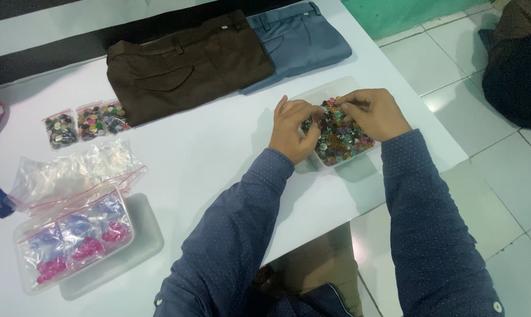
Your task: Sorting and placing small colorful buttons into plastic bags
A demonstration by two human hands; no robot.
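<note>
Left hand (pixel 293 130) and right hand (pixel 374 113) are both digging into a clear tub (pixel 359 154) of mixed coloured buttons (pixel 336 136), fingertips pinching buttons at its top edge. Tub is sitting on the white desk (pixel 212 158), directly under the hands. Just beyond the hands, brown trousers (pixel 183 64) and blue trousers (pixel 303 38) are lying folded side by side. Far left of the left hand: three small bags of buttons (pixel 86 123), empty zip bags (pixel 72 173), and a tub with purple and pink buttons (pixel 72 240).
</note>
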